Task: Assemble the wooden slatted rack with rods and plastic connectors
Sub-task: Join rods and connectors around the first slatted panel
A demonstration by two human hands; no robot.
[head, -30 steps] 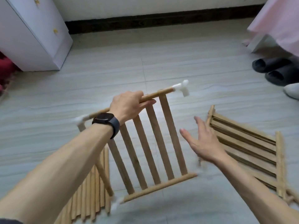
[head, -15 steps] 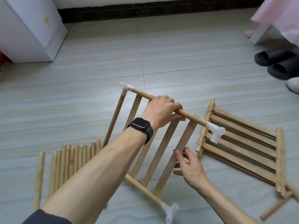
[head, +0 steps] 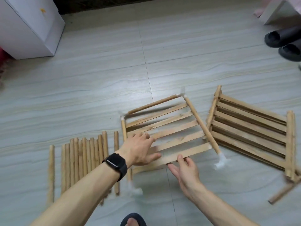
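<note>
A wooden slatted panel (head: 171, 126) with rods along its edges and white plastic connectors (head: 221, 161) at its corners lies flat on the floor in the middle. My left hand (head: 140, 150), a black watch on its wrist, rests on the panel's near slats with fingers spread. My right hand (head: 184, 167) touches the nearest slat's edge with straight fingers. A stack of further slatted panels (head: 250, 128) lies to the right. Several loose wooden rods (head: 84, 160) lie side by side at the left.
A white cabinet (head: 31, 25) stands at the back left. Dark slippers (head: 283, 41) sit at the right edge, near white furniture. Another loose rod (head: 283, 191) lies at the lower right. My slippered foot (head: 132, 220) shows at the bottom.
The panel, held tilted in the air by its top rod, has been turned and laid flat on the floor. My left hand let go of the rod and now rests on the slats.
</note>
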